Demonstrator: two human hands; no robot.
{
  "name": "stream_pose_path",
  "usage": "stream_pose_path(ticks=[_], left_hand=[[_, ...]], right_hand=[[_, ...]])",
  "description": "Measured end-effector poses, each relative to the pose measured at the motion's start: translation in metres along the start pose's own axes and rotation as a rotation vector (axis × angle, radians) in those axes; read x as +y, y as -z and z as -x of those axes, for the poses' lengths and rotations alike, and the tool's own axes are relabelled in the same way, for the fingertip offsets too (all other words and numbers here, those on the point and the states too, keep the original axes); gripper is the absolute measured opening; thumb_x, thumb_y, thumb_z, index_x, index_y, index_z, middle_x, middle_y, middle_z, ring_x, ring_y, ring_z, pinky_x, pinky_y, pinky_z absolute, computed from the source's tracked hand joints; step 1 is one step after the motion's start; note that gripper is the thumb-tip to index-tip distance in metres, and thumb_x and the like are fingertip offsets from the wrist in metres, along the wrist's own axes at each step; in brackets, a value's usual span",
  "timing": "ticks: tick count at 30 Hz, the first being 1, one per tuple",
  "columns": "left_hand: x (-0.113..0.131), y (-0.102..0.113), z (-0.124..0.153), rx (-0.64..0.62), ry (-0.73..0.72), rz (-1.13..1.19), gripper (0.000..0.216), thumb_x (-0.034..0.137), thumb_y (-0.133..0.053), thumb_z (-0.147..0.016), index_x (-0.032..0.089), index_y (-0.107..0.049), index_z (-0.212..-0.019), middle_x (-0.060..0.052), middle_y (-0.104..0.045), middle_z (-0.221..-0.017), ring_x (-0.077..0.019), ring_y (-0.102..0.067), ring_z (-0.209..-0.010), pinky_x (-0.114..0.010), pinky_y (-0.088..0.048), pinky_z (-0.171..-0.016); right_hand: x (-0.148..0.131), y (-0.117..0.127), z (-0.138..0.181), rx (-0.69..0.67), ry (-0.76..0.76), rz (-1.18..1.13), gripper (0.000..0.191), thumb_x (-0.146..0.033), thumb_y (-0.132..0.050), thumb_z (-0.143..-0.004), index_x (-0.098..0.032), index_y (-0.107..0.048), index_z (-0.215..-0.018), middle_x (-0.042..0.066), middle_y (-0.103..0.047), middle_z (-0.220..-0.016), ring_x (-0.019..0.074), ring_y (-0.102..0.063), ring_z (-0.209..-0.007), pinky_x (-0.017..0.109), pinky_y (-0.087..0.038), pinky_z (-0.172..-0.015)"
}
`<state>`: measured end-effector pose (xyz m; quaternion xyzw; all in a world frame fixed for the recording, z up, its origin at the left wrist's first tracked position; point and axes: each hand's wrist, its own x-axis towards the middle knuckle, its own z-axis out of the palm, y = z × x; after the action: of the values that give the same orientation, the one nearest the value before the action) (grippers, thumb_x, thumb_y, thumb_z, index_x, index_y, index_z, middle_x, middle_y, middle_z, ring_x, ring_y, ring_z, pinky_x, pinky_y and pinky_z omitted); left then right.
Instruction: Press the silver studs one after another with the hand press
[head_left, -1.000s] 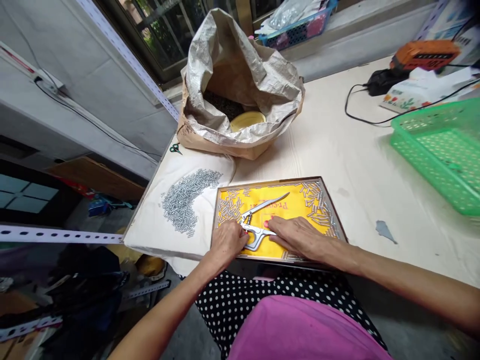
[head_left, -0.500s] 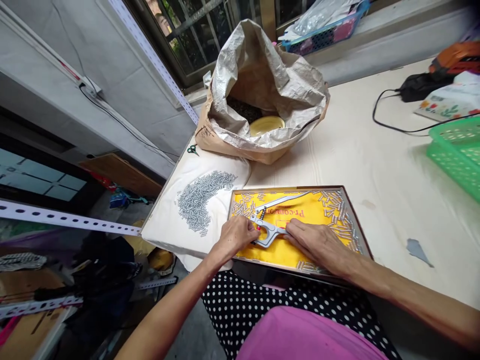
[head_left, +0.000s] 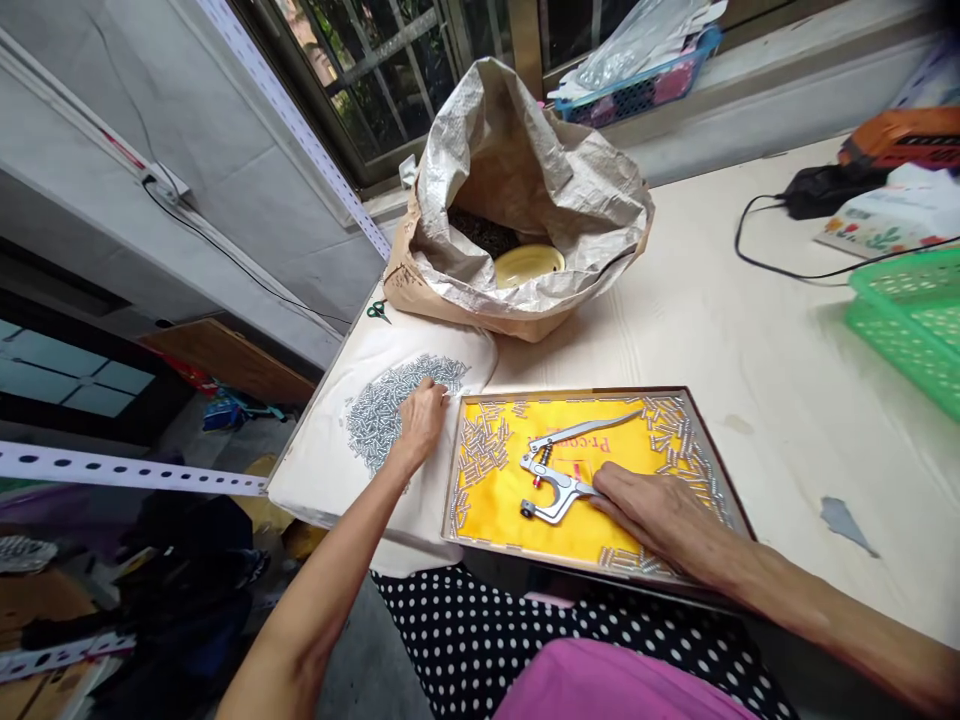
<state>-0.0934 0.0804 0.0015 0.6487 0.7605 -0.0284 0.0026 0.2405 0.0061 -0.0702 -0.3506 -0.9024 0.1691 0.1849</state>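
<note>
My right hand (head_left: pixel 660 515) grips the lower handle of silver hand-press pliers (head_left: pixel 562 485), which lie over the yellow sheet (head_left: pixel 510 500) in a shallow tray (head_left: pixel 525 556). The pliers have a spring, a red tip in the upper jaw and a dark round die at the lower jaw's end; their upper handle stands apart. To the left, my left hand (head_left: pixel 422 425) is closed at the right edge of a pile of small silver metal tubes (head_left: pixel 382 405). What its fingertips hold is too small to make out. More metal tubes (head_left: pixel 480 445) lie inside the tray.
An open woven sack (head_left: pixel 450 290) with a yellow dish (head_left: pixel 529 266) inside stands behind the tray. Green-handled scissors (head_left: pixel 378 312) lie by the table's left edge. At the right are a green basket (head_left: pixel 907 330), a tissue box (head_left: pixel 885 225) and a black cable (head_left: pixel 795 272).
My left hand has left the pliers' jaw and moved left and up to the pile of tubes. My right hand still grips the handle. The view has shifted slightly.
</note>
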Motion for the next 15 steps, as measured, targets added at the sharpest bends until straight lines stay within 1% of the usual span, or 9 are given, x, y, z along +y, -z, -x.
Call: stream_pose_path(ticks=[3,7,11,15], left_hand=[[-0.003,-0.013,-0.015,-0.061,-0.040,-0.041,0.025,0.018,-0.048,-0.094,0.015,-0.073,-0.091,-0.010,-0.067,-0.103,-0.0215,-0.061,-0.090,-0.028,-0.037,-0.071],[-0.008,-0.021,-0.027,-0.064,-0.049,-0.016,0.027,0.017,-0.045,-0.095,0.015,-0.073,-0.093,-0.011,-0.067,-0.104,-0.0218,-0.060,-0.089,-0.028,-0.039,-0.072],[-0.014,-0.024,-0.033,-0.048,-0.044,0.042,0.024,0.019,-0.049,-0.094,0.012,-0.072,-0.092,-0.012,-0.067,-0.101,-0.0213,-0.060,-0.087,-0.029,-0.042,-0.074],[-0.019,-0.023,-0.035,-0.043,-0.081,0.114,0.019,0.017,-0.054,-0.091,0.011,-0.072,-0.089,-0.010,-0.068,-0.097,-0.0189,-0.060,-0.084,-0.028,-0.044,-0.075]], right_hand=[[0.000,-0.003,0.000,-0.026,-0.008,0.013,0.023,-0.032,-0.036,-0.106,-0.023,-0.047,-0.088,0.000,-0.062,-0.076,0.0145,-0.060,-0.060,0.029,-0.027,-0.052],[0.000,-0.003,-0.001,-0.049,-0.006,0.052,0.019,-0.030,-0.042,-0.103,-0.022,-0.050,-0.089,0.002,-0.064,-0.081,0.0161,-0.062,-0.063,0.029,-0.028,-0.053],[0.000,-0.001,-0.002,-0.057,-0.032,0.041,0.018,-0.032,-0.043,-0.103,-0.021,-0.052,-0.094,0.002,-0.065,-0.085,0.0166,-0.064,-0.065,0.029,-0.030,-0.053],[-0.001,-0.001,-0.003,-0.051,-0.040,0.031,0.017,-0.034,-0.043,-0.103,-0.022,-0.053,-0.097,0.003,-0.066,-0.089,0.0170,-0.065,-0.068,0.028,-0.033,-0.054]])
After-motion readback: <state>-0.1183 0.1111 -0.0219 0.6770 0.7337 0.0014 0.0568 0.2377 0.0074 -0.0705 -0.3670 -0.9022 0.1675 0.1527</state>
